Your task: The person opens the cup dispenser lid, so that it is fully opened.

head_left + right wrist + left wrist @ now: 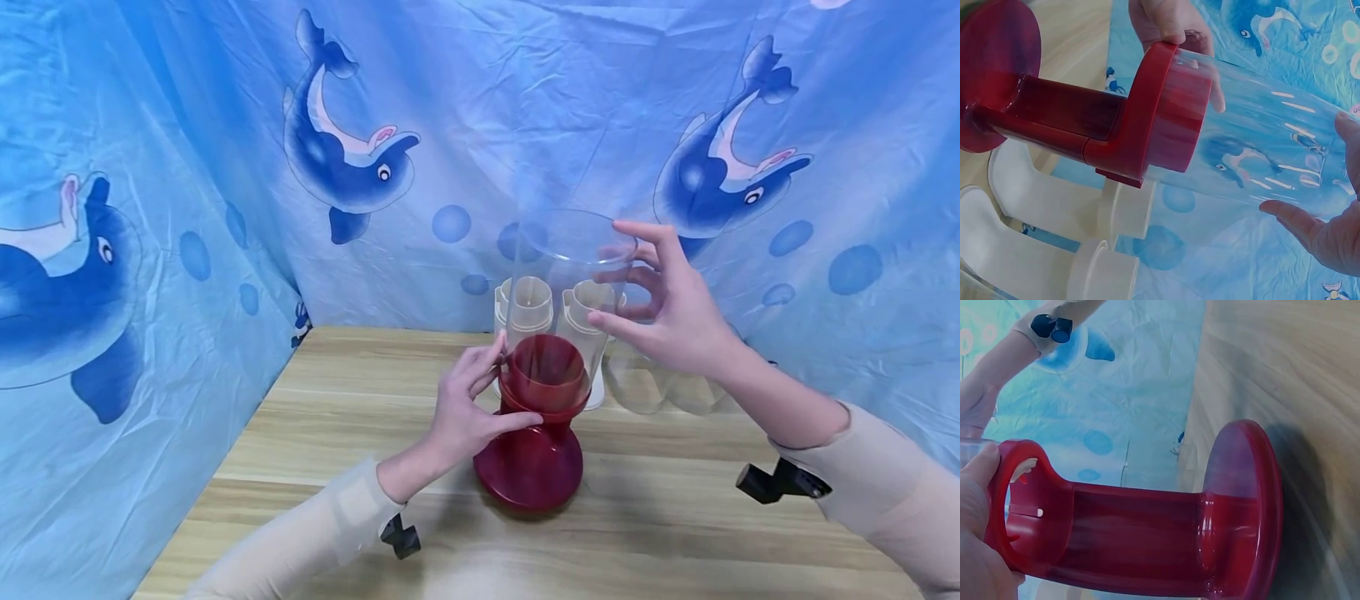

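1. As you hold the clear tube point(566, 287) above the red stand point(1135, 534), note its place: lower end around the stand's red neck, at or close to the collar. You can't tell whether it's locked.
2. Tube looks like thin, stiff plastic, probably light; smooth wall may slip, and a hard squeeze or knock could crack it. Spread your fingers round the wall, off the rim where possible.
3. Stand seems rigid, glossy, moderately light. Best hold: the collar, with your thumb in front.
4. Your right hand point(678, 312) grips the tube's upper part, thumb opposite the fingers, one fingertip at the rim.
5. Your left hand point(465, 408) grips the collar, steadying the join. Whether the stand's base touches the table point(337, 417), you can't tell.
6. Farther back: two white stands point(1054, 194), with more clear containers point(637, 383) to their right. Mind your right elbow.
7. Dolphin-print curtain point(487, 83) behind everything.
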A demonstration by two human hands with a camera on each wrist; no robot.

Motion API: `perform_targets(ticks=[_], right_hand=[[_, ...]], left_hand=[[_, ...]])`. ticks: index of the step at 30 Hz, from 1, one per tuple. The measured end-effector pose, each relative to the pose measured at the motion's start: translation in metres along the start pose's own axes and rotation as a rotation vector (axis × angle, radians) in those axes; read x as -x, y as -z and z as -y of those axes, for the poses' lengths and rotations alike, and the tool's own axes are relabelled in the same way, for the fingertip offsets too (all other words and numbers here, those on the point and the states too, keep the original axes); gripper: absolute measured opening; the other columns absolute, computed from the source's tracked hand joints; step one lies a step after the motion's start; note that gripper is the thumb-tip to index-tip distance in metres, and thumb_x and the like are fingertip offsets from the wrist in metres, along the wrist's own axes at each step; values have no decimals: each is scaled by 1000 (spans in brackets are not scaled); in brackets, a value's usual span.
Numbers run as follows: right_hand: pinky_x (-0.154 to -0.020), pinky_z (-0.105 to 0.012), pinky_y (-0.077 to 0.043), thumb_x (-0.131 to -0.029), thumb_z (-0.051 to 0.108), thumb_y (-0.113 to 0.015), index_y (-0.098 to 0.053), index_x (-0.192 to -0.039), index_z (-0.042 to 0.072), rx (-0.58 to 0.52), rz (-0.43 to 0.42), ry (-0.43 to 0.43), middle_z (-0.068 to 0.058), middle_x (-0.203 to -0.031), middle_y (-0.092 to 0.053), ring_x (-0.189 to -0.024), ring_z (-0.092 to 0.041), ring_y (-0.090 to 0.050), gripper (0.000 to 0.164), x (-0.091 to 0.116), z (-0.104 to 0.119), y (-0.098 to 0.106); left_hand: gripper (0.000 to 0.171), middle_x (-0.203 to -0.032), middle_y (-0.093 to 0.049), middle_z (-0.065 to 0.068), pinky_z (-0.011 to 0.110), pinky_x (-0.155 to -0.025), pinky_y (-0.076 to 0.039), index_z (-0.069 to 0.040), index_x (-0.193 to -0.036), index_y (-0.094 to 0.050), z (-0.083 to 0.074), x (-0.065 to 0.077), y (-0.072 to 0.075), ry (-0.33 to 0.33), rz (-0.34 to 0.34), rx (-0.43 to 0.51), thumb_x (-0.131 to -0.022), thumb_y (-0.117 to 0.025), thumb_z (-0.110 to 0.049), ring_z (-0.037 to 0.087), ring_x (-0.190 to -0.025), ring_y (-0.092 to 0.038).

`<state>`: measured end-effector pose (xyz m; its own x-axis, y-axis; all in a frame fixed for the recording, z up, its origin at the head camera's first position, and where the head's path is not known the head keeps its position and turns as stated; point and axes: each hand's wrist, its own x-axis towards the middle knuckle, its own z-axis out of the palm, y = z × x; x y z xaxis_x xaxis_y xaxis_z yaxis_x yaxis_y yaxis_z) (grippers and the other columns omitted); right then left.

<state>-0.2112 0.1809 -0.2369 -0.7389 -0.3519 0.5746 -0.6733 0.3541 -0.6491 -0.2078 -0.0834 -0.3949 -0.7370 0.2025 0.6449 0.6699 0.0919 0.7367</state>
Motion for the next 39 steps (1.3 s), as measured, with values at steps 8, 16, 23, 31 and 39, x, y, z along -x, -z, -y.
perform_targets(ticks=[8,16,23,31,39], right_hand=[[-82,-23,-65,-81,-13,-85,-31,-161,18,27,6,-1,-8,-142,-60,-118,-2,-70,101,10,-1,1],[-84,-20,-63,-83,-6,-86,-31,-161,23,66,11,-36,-9,-144,-60,-118,1,-69,100,19,-3,0],[-87,-18,-62,-85,-2,-86,-29,-162,23,92,19,-44,-11,-146,-59,-120,4,-68,99,24,-7,-4],[-89,-35,-66,-84,0,-88,-28,-162,26,136,26,-37,-6,-148,-59,-119,5,-67,102,27,-7,-6],[-87,-36,-66,-81,-1,-90,-27,-162,18,158,32,-12,-8,-150,-58,-119,1,-68,105,29,-10,-6]], left_hand=[[106,-139,-61,14,40,-106,-58,-11,-160,-46,3,5,-4,19,30,22,-68,-99,-1,25,-129,-68],[106,-139,-61,17,37,-105,-58,-18,-160,-48,8,9,-5,22,44,32,-69,-99,-1,25,-129,-68],[103,-138,-63,10,42,-103,-59,-18,-158,-51,13,13,-6,24,53,27,-69,-100,-4,23,-129,-68],[101,-136,-64,10,37,-103,-60,-19,-159,-50,16,18,-6,3,52,-1,-71,-99,-9,22,-127,-69],[100,-135,-64,10,37,-103,-60,-18,-158,-51,20,22,-8,-8,40,-5,-71,-99,-6,19,-125,-69]])
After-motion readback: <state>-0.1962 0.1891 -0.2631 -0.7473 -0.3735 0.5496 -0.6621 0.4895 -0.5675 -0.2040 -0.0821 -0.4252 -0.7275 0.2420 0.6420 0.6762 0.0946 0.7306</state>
